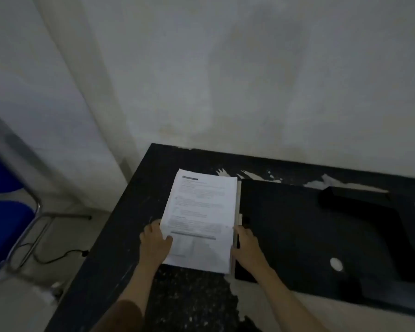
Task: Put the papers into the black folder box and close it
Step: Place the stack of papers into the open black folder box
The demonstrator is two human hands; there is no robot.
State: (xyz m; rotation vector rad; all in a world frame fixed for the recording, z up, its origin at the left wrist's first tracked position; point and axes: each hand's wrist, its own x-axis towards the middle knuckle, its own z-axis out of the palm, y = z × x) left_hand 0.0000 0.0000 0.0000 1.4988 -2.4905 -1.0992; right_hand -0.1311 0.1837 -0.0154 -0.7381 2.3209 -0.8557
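I have both hands on the stack of papers (pixel 201 219), one at each long side near its lower end. My left hand (pixel 155 243) presses against the left edge, fingers curled along the side and the thumb lying over the top sheet, so this grip is closed on the papers. My right hand (pixel 248 245) meets the right edge the same way, fingers wrapped at the side of the stack; this grip too is grasping the papers. The stack sits between my two grips and stretches away from them toward the wall (pixel 225 80). The top sheet carries printed text, too blurred to read.

Just to the right of my right grip, touching or nearly touching the stack, lies the black folder box (pixel 309 231), opened flat on the table (pixel 134 212). A small pale round spot (pixel 336 264) shows on its dark surface, right of and nearer to me than my right grip. The table is dark, with worn pale patches beyond the box and a large one below my right forearm.

Well off to the left of my left grip, on the floor, stands a blue chair (pixel 3 212) with a metal frame, and a dark cable (pixel 58 257) lies beside it.
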